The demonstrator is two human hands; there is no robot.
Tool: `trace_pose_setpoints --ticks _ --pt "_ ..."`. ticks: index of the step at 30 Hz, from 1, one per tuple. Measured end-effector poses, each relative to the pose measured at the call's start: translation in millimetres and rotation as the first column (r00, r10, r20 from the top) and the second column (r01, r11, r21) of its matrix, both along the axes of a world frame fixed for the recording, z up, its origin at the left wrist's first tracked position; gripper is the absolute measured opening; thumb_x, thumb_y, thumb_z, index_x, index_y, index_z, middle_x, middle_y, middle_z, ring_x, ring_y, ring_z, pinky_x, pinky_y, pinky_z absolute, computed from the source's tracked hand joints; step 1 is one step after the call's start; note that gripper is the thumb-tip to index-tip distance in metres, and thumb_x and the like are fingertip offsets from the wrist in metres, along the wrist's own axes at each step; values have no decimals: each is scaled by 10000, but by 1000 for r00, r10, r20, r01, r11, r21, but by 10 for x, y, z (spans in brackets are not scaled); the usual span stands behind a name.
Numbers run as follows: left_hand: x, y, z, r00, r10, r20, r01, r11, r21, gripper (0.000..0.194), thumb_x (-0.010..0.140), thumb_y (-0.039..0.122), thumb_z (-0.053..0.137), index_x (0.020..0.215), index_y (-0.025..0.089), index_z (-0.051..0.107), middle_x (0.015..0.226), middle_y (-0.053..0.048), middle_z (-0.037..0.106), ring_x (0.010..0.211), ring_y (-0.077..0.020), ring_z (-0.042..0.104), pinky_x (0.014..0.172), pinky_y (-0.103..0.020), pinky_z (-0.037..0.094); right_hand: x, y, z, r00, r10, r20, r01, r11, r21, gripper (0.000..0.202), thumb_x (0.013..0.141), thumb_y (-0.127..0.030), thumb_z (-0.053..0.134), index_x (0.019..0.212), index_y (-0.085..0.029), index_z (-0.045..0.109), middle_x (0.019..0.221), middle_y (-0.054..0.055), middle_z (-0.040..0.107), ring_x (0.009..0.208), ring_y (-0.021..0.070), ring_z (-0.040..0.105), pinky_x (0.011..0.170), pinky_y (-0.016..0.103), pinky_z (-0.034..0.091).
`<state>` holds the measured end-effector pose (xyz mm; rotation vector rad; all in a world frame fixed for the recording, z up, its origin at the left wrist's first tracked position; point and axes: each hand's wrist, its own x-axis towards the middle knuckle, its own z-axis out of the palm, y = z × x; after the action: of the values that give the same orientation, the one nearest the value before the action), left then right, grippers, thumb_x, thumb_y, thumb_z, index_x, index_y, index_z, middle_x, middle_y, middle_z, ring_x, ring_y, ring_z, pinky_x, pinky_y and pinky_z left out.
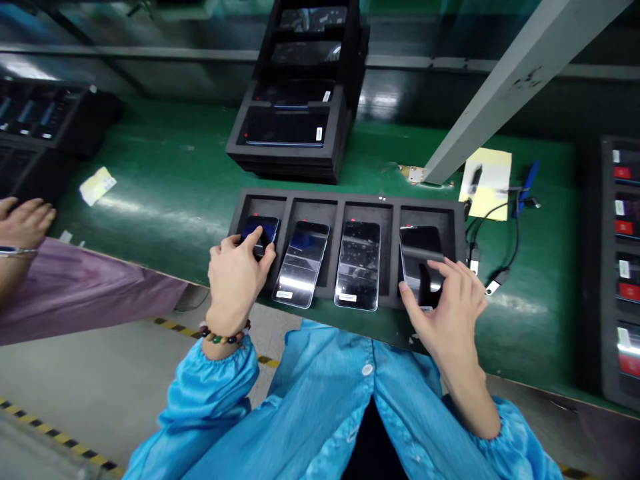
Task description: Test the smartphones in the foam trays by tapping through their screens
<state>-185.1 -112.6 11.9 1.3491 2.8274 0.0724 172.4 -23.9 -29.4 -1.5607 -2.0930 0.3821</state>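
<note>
Phones (357,267) in black tray (321,205)

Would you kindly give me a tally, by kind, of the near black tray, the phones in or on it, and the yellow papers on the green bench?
Near black tray: 1
Phones: 4
Yellow papers: 2
Total: 7

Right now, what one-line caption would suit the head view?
Left hand and right hand touch the end phones of four along a black tray.

Grn tbl (525,300), blk tray (320,197).
</note>
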Motion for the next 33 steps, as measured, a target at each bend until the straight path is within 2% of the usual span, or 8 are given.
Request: trace_pose_setpoints --ticks 2,5,8,14,19,26,30,33 --pt "49 37 38 999 -37 29 34 994 107 560 1083 535 563 1506 203 722 1456 -249 659 1354 -455 625 1160 -655 528 -69 -35 78 999 46 -3 -46 999 28 639 1023 -661 656 1506 -255 556 1627 209 526 1595 458 411 1247 730 351" --pt "266 160 62 952 -284 115 252 939 234 512 1092 500 591 1499 215 714 1553 -188 619 1451 -376 581 1262 -557 489 -307 -118 190 964 266 -22 -265 964 18 685 1031 -645 669 1565 -250 503 1620 206 551 1587 423 450 1272 670 366" --pt "541 272 19 875 -461 150 442 885 144 527 1091 466 602 1540 202 680 1620 -190 568 1481 -390 544 1267 -556 489 -610 -206 217 917 398 20 -397 916 -54 870 1001 -741 654 1631 -179 443 1578 267 569 1559 450 472 1277 686 354" --pt "767 297 -35 903 -424 65 424 905 15 579 1083 346 567 1629 156 595 1627 -260 516 1474 -437 520 1197 -583 545 -843 -270 164 924 369 103 -362 929 -80 978 937 -728 755 1619 -92 458 1572 338 520 1553 491 432 1272 712 345" --pt "844 366 7 941 -335 33 335 942 30 471 1058 344 567 1482 223 733 1522 -196 605 1317 -413 588 921 -533 658 -809 -271 164 939 342 37 -338 937 -86 860 943 -657 766 1578 -152 483 1560 291 517 1535 477 431 1242 707 376" --pt "904 423 11 955 -296 29 295 955 34 466 1032 307 556 1446 235 759 1311 -174 659 1184 -373 582 706 -436 618 -834 -305 113 938 343 48 -339 937 -81 801 941 -649 772 1524 -162 518 1575 290 510 1539 476 439 1252 703 372" --pt "889 419 37 956 -293 34 292 956 24 459 1037 335 568 1449 252 753 1322 -182 635 1191 -394 570 682 -439 618 -655 -219 199 909 416 4 -414 906 -90 857 988 -738 684 1596 -172 473 1621 275 524 1599 444 433 1295 682 353" --pt "870 403 36 961 -274 48 273 962 27 474 1045 365 578 1471 223 728 1375 -196 614 1229 -418 561 769 -501 645 -274 -44 314 916 393 -79 -398 915 -64 711 1038 -697 643 1572 -243 520 1624 191 579 1579 384 497 1306 647 373"
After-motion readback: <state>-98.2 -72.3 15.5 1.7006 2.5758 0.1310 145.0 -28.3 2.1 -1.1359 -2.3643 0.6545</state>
